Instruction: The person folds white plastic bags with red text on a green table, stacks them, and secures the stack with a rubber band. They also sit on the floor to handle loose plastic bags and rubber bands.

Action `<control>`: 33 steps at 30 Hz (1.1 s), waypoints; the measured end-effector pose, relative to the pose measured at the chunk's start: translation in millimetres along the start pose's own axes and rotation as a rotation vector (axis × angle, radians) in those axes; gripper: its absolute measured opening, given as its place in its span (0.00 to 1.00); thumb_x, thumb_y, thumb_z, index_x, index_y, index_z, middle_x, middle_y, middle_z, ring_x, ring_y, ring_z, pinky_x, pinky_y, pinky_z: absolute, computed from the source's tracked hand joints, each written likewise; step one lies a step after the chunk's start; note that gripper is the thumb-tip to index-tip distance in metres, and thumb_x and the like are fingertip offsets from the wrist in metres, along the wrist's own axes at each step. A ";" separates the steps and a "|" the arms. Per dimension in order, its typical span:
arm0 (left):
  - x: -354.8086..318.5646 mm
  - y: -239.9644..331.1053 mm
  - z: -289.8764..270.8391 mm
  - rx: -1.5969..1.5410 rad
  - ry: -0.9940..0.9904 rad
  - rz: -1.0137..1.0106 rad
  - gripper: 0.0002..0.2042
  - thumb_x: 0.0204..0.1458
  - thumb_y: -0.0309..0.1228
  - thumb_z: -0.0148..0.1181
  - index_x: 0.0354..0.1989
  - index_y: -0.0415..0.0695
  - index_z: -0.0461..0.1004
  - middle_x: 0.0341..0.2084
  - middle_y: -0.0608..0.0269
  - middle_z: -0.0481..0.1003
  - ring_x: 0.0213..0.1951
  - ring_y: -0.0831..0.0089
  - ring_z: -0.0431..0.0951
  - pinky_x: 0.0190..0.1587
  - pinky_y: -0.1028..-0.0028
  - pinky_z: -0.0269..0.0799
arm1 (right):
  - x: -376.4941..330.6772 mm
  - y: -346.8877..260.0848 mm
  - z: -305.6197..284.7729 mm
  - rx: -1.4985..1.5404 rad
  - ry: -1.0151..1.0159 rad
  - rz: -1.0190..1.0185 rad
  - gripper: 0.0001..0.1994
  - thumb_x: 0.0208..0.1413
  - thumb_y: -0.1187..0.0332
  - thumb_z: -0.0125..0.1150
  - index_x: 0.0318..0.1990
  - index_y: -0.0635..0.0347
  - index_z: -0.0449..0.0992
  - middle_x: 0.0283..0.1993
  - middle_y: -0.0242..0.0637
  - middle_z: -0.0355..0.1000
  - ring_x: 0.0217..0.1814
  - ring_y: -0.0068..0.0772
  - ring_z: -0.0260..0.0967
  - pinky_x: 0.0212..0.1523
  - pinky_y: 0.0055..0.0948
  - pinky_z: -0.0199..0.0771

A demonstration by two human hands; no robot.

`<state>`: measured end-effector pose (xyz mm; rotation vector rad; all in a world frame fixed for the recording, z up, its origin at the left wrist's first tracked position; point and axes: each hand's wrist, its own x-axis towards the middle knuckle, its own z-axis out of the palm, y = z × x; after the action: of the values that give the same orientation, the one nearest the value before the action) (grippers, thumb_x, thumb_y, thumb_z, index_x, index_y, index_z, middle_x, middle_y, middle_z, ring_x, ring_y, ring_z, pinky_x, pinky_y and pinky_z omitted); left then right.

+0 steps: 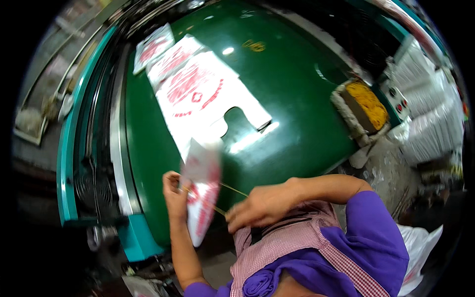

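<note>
My left hand [175, 194] is closed around a folded bundle of white plastic bags [199, 210] with red print, held upright near the front edge of the green belt. The bundle's upper end is blurred by motion. A thin yellow rubber band [234, 190] runs from the bundle to my right hand [260, 205], stretched in two strands. My right hand is closed on the band, somewhat blurred. Beyond the bundle, flat stacks of white plastic bags [217, 94] with red print overlap one another; the nearest shows its cut-out handles.
The green belt [292, 114] lies between machine rails, with a teal frame [67, 148] on the left. A few loose rubber bands [256, 46] lie far back. At the right edge stands a box of yellow rubber bands [368, 104], beside piled white bags [430, 119] and a control panel [397, 101].
</note>
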<state>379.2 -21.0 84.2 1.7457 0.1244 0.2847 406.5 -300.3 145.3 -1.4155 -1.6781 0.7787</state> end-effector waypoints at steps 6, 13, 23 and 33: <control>52.3 -7.0 -128.8 0.590 0.409 0.185 0.18 0.49 0.22 0.52 0.50 0.41 0.67 0.51 0.54 0.65 0.55 0.65 0.65 0.50 0.72 0.65 | 48.6 117.3 -76.6 -0.778 0.740 0.186 0.17 0.52 0.63 0.58 0.48 0.59 0.69 0.45 0.45 0.69 0.47 0.48 0.66 0.48 0.41 0.66; -21.5 8.4 -43.6 0.811 -0.139 0.385 0.27 0.44 0.37 0.62 0.55 0.48 0.66 0.61 0.52 0.57 0.64 0.53 0.53 0.64 0.52 0.46 | 45.7 146.8 -67.7 -0.964 0.407 0.543 0.18 0.45 0.56 0.62 0.34 0.65 0.71 0.38 0.44 0.67 0.43 0.45 0.65 0.41 0.38 0.70; -109.9 -34.4 -29.3 0.876 -0.549 0.561 0.22 0.44 0.23 0.55 0.51 0.51 0.67 0.59 0.60 0.62 0.61 0.62 0.61 0.62 0.57 0.52 | -105.3 19.9 31.6 -0.665 0.174 0.647 0.39 0.40 0.57 0.69 0.62 0.49 0.59 0.68 0.44 0.47 0.70 0.52 0.41 0.66 0.50 0.41; -19.0 -11.2 27.0 0.430 -0.311 0.176 0.14 0.54 0.41 0.54 0.36 0.43 0.75 0.25 0.52 0.76 0.27 0.54 0.77 0.31 0.64 0.71 | -128.6 42.4 28.7 -0.512 0.469 0.388 0.17 0.43 0.76 0.60 0.44 0.54 0.74 0.50 0.39 0.70 0.59 0.45 0.63 0.63 0.49 0.51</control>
<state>368.7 -49.1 66.5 2.2109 -0.2100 0.1133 411.0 -417.6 71.8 -2.1259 -1.2920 0.1721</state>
